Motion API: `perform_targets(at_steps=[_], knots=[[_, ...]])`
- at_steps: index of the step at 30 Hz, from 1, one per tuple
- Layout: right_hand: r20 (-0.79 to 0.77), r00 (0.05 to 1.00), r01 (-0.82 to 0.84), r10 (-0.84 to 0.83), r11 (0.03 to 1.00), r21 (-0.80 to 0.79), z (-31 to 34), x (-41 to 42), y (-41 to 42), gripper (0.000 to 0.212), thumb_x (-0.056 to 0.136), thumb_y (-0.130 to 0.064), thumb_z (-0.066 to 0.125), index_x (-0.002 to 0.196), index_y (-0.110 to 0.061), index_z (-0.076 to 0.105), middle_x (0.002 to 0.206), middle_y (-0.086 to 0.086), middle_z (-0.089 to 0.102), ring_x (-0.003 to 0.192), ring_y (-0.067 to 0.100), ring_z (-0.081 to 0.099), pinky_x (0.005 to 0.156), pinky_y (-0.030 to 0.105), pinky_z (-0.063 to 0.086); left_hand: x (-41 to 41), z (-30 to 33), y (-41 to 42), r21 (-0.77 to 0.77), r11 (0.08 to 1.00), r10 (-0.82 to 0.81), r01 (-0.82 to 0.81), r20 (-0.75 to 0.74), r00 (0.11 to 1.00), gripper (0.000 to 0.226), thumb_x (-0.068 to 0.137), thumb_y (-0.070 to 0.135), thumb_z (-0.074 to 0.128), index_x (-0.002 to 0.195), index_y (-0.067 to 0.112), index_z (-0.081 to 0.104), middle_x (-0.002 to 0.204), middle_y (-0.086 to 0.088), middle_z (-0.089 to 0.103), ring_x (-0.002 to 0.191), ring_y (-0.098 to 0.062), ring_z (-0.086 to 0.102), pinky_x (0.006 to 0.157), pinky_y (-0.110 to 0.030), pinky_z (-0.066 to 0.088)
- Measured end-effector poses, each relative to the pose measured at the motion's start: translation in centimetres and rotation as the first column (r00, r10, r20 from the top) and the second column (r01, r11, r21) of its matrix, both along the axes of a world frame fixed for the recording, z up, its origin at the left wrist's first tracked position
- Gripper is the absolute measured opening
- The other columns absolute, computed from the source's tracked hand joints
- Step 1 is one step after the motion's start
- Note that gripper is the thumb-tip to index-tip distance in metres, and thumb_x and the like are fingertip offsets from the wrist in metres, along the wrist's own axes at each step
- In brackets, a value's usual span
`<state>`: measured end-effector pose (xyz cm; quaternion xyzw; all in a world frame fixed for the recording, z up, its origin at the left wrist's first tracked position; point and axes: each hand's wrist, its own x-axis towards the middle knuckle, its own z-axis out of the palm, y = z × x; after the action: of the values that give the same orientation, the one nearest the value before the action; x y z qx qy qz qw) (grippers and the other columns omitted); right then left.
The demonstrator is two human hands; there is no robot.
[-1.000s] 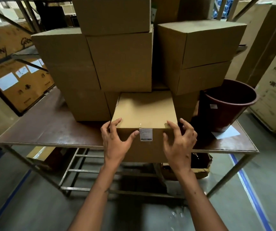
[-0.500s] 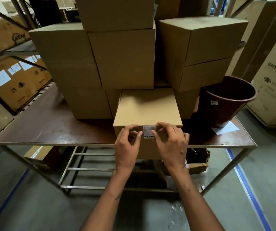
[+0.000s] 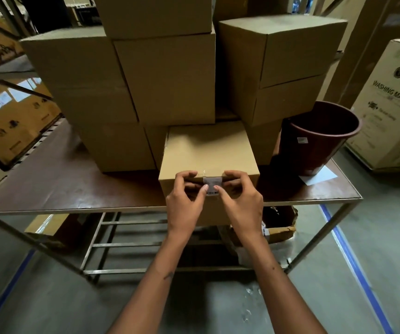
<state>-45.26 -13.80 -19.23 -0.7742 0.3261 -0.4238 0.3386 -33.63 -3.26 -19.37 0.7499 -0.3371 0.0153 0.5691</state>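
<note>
Head view — left hand [image 3: 185, 202], right hand [image 3: 242, 203] clasping box [image 3: 208, 150] edge, thumbs pressing label [image 3: 211, 182] between them

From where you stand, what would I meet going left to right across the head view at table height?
Printed carton on the rack → left stack of plain boxes → left hand → white label on the front box → right hand → maroon bucket → washing machine carton.
</note>
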Motion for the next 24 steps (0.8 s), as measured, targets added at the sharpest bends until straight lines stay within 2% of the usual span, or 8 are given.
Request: perform_targets(at_steps=[4, 7, 9, 12, 14, 16, 20, 24], knots=[[0.070, 0.997, 0.038, -0.043, 0.997, 0.066, -0.5, 0.8, 0.5, 0.055, 0.086, -0.030, 0.092, 0.129, -0.028, 0.057, 0.112, -0.011, 0.069, 0.103, 0.003, 0.070, 0.089, 0.035, 0.063, 0.2, -0.3, 0.3, -0.011, 0.999, -0.041, 0.041, 0.011, 0.999, 0.051, 0.094, 0.024, 0.085, 0.137, 0.026, 0.057, 0.108, 0.012, 0.074, 0.103, -0.001, 0.073, 0.090, -0.017, 0.057], [0.070, 0.985, 0.149, -0.155, 0.985, 0.084, -1.3, 1.7, 1.8, 0.054, 0.086, -0.034, 0.092, 0.122, -0.026, 0.053, 0.111, -0.010, 0.064, 0.101, 0.005, 0.067, 0.085, 0.035, 0.063, -1.0, -1.1, 0.4, -0.095, 0.995, 0.040, -0.039, 0.006, 0.999, 0.046, 0.098, 0.020, 0.081, 0.136, 0.022, 0.057, 0.111, 0.007, 0.069, 0.106, -0.008, 0.070, 0.093, -0.025, 0.059], [0.072, 0.980, 0.178, -0.183, 0.981, 0.070, -1.8, 2.1, 2.5, 0.051, 0.086, -0.034, 0.092, 0.122, -0.024, 0.058, 0.112, -0.009, 0.065, 0.102, 0.004, 0.066, 0.086, 0.032, 0.063, -1.2, -1.3, 0.6, -0.110, 0.988, 0.125, -0.113, 0.116, 0.985, 0.038, 0.100, 0.016, 0.078, 0.134, 0.018, 0.062, 0.122, 0.001, 0.064, 0.113, -0.008, 0.064, 0.096, -0.032, 0.059], [0.094, 0.968, 0.225, -0.232, 0.971, 0.080, -2.2, 2.3, 2.9, 0.045, 0.087, -0.034, 0.091, 0.122, -0.021, 0.065, 0.114, -0.008, 0.071, 0.104, 0.004, 0.068, 0.088, 0.032, 0.063, 0.4, -1.1, 0.9, 0.020, 0.979, 0.179, -0.202, 0.381, 0.907, 0.041, 0.100, 0.022, 0.075, 0.140, 0.022, 0.067, 0.147, -0.002, 0.056, 0.139, -0.018, 0.052, 0.117, -0.034, 0.041], [0.100, 0.959, 0.259, -0.266, 0.962, 0.084, -2.3, 2.5, 2.9, 0.039, 0.088, -0.036, 0.090, 0.117, -0.021, 0.069, 0.111, -0.008, 0.073, 0.102, 0.006, 0.070, 0.087, 0.036, 0.063, 1.7, -1.1, 0.9, 0.126, 0.968, 0.140, -0.215, 0.439, 0.888, 0.042, 0.102, 0.029, 0.072, 0.144, 0.030, 0.066, 0.157, 0.002, 0.054, 0.151, -0.022, 0.045, 0.122, -0.048, 0.037], [0.093, 0.950, 0.290, -0.298, 0.953, 0.093, -2.2, 2.7, 3.0, 0.035, 0.088, -0.039, 0.089, 0.113, -0.023, 0.072, 0.108, -0.008, 0.073, 0.099, 0.008, 0.069, 0.085, 0.040, 0.062, 2.3, -1.4, 0.8, 0.174, 0.966, 0.099, -0.191, 0.435, 0.895, 0.039, 0.104, 0.034, 0.069, 0.143, 0.032, 0.067, 0.155, 0.006, 0.060, 0.154, -0.020, 0.044, 0.117, -0.060, 0.038], [0.039, 0.948, 0.309, -0.315, 0.945, 0.107, -2.1, 3.0, 2.7, 0.042, 0.084, -0.045, 0.091, 0.112, -0.021, 0.069, 0.109, -0.006, 0.066, 0.097, 0.012, 0.065, 0.083, 0.039, 0.060, 2.6, -1.4, 0.3, 0.160, 0.967, 0.124, -0.200, 0.389, 0.913, 0.032, 0.102, 0.033, 0.070, 0.134, 0.031, 0.073, 0.146, 0.008, 0.067, 0.149, -0.014, 0.050, 0.112, -0.054, 0.037], [0.054, 0.951, 0.297, -0.304, 0.948, 0.112, -2.2, 3.3, 2.5, 0.041, 0.085, -0.045, 0.090, 0.109, -0.021, 0.067, 0.109, -0.004, 0.064, 0.099, 0.016, 0.064, 0.084, 0.042, 0.059, 2.8, -1.5, 0.1, 0.183, 0.957, 0.145, -0.226, 0.373, 0.916, 0.034, 0.101, 0.034, 0.069, 0.135, 0.030, 0.073, 0.147, 0.008, 0.067, 0.148, -0.012, 0.050, 0.111, -0.047, 0.031]])
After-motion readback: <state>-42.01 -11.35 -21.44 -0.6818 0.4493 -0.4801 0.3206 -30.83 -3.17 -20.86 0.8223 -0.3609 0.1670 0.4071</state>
